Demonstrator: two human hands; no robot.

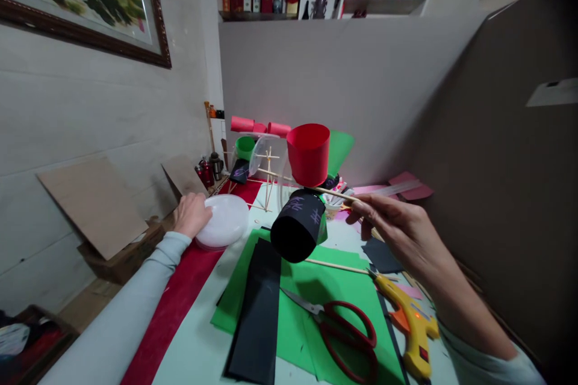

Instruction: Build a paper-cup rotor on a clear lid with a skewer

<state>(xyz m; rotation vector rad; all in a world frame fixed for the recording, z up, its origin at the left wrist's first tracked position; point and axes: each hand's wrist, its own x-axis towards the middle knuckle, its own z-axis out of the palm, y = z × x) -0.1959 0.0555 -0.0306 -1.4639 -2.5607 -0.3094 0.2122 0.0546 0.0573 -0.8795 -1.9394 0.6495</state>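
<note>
The right hand (397, 225) is pinching a thin wooden stick (289, 180) between fingertips; the stick's long axis is running leftward and slightly away from the grip, carrying a red paper cup (309, 153) above and a black paper cup (298, 225) below. The left hand (192, 213) is lying farther off, fingers curled loosely over the edge of a white plastic lid (224, 221) on the table (198, 349); red-handled scissors (347, 328) and a yellow glue gun (410, 325) are lying nearer the right arm.

A red cup (309, 154) sits above a black cup (298, 226) with faint, perhaps purple, marks. Green paper (311, 295), a black strip (255, 313), red-handled scissors (347, 334), yellow-and-orange glue gun (410, 328).
</note>
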